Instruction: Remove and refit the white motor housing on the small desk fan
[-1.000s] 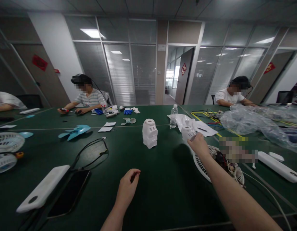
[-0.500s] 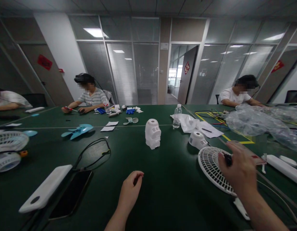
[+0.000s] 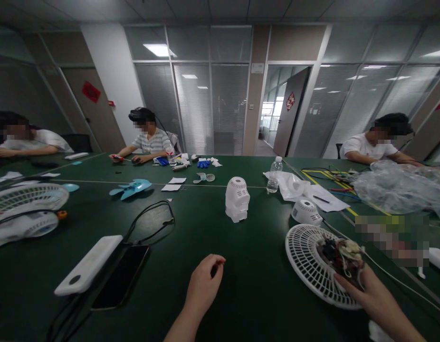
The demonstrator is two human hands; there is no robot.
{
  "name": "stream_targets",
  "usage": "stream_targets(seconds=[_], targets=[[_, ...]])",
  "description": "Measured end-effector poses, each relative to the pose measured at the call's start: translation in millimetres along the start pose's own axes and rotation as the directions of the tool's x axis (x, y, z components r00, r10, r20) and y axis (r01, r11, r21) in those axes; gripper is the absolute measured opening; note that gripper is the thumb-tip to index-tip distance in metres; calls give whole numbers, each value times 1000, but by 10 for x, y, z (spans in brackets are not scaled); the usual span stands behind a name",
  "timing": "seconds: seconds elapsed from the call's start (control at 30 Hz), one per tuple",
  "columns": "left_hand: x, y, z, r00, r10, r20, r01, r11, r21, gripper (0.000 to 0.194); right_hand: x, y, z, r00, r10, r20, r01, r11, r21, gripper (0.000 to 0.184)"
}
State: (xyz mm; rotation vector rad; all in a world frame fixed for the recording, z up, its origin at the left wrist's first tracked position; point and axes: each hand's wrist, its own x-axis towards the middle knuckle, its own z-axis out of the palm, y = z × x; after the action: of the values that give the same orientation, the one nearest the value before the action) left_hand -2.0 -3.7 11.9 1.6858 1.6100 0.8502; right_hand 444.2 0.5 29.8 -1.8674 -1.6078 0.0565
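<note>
My right hand (image 3: 375,287) is turned partly palm-up at the right, closed around what looks like a fan motor (image 3: 343,256) with black and cream parts and tangled white wires. Its thumb shows on the near side; the other fingers are mostly hidden. Underneath lies a white fan grille (image 3: 300,259). My left hand (image 3: 205,280) hovers or rests over the table at the centre, fingers curled to the thumb, with nothing visible in them. Beyond it stands a white plastic fan housing (image 3: 237,199). A second white housing (image 3: 306,212) sits behind the grille.
A white power bank (image 3: 88,266) and a black phone (image 3: 122,278) lie at left with black cables. Blue fan blades (image 3: 130,189), another grille (image 3: 31,199), a water bottle (image 3: 275,175) and plastic wrap (image 3: 401,185) are farther off. Several people sit across the table.
My right hand has turned over from back-up to partly palm-up, bringing the wired motor into view. The grille has shifted and turned a little. The view has swung left; my left hand keeps its curl.
</note>
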Motion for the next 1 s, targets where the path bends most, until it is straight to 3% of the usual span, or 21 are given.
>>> stream_targets(seconds=[0.07,0.13,0.23,0.3,0.37,0.5,0.67,0.77,1.0], targets=[[3,2,6,1000,17,-6,-17,1000,-1,29,-98,-311,236,992,-119,47,115,991,73,66],[7,13,14,999,42,-23,-42,999,0,29,-217,-646,470,985,-162,59,154,981,122,70],[16,31,27,993,85,-80,-84,996,10,33,-349,-1143,704,974,-153,166,103,955,279,80],[23,29,38,987,107,-119,-104,994,26,40,-325,-1434,755,951,-163,264,27,892,452,74],[28,12,49,982,125,-139,-118,992,53,46,-168,-1676,757,952,-165,258,-9,827,562,63],[36,-27,60,974,146,-176,-131,987,90,49,447,-2071,834,986,-151,75,98,874,476,55],[31,-18,44,958,199,-206,-178,977,114,51,1117,-2534,1157,978,-197,72,156,914,375,72],[10,13,22,950,228,-211,-202,969,139,54,1271,-2733,1312,976,-197,94,158,934,321,82],[-42,69,-10,955,284,-89,-260,941,216,73,1334,-2859,1325,973,-227,32,203,920,334,62]])
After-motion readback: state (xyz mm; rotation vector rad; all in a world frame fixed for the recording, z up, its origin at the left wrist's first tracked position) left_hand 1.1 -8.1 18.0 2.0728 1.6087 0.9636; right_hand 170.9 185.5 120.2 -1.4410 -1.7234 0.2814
